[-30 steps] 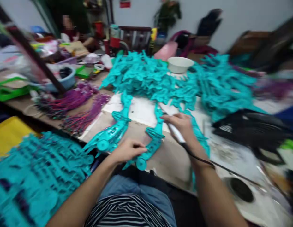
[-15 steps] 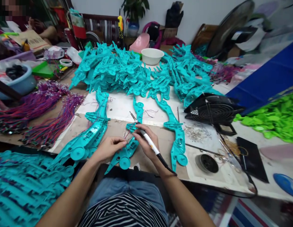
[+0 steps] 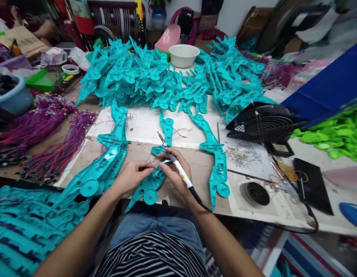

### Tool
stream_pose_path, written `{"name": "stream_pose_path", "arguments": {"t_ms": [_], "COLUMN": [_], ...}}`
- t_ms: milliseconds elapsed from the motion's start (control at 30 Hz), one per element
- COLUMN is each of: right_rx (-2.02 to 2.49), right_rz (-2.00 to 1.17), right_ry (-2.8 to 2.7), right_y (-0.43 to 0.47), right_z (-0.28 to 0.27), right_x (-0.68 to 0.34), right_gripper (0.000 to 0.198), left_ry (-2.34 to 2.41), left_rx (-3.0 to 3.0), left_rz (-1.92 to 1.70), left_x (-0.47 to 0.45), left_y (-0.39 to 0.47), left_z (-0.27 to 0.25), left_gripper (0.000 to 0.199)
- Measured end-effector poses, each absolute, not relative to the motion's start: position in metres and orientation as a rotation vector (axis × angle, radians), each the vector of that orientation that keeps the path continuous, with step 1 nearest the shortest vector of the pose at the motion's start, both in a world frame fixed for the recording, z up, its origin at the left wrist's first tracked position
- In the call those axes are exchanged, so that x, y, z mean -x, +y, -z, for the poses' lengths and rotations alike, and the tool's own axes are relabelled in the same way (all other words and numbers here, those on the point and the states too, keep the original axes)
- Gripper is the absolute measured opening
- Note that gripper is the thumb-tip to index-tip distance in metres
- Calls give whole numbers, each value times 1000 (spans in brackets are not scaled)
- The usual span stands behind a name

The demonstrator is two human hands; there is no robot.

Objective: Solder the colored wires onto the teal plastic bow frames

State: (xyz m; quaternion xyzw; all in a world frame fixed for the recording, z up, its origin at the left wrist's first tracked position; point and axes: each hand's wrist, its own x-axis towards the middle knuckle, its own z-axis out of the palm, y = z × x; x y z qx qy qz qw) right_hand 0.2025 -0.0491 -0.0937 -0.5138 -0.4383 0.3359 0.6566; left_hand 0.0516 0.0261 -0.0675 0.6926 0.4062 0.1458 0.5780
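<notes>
A soldering iron [image 3: 182, 174] with a white grip rests in my right hand [image 3: 178, 171], its metal tip pointing up and away to the left. My left hand [image 3: 134, 175] is closed in a pinch at thin wires [image 3: 151, 159] over the middle teal plastic part [image 3: 150, 195]. Both hands partly cover that part. To the left lies a wider stack of teal parts [image 3: 90, 186] with wires across it. On the right, a single teal part [image 3: 220, 169] lies lengthwise on the table.
Teal parts [image 3: 132, 77] are heaped at the back near a white bowl [image 3: 184, 55]. Wire bundles [image 3: 51, 142] lie at left. A black fan [image 3: 262, 123], a small round tin [image 3: 255, 193] and bright green pieces [image 3: 334, 134] are at right. The iron's cord crosses my right wrist.
The view has tilted down slightly, so the table's contents sit higher in the picture. Both hands stay close together over the middle part, the soldering iron still in my right hand.
</notes>
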Motion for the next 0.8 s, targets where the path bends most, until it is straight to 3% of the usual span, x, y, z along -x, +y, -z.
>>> {"name": "stream_pose_path", "arguments": {"t_ms": [267, 433, 800], "right_rx": [1132, 1210, 1366], "right_rz": [-695, -683, -438], "right_ry": [-978, -953, -1166], "right_y": [-43, -48, -81], "right_z": [86, 96, 103], "right_x": [-197, -192, -201], "right_gripper": [33, 31, 27], "left_ry": [936, 909, 1083], "left_rx": [-1706, -1464, -1431], "left_rz": [-319, -490, -416], "left_x": [-54, -57, -54], "left_y": [23, 18, 17], "left_z": [66, 68, 81], "left_gripper": [26, 35, 22]}}
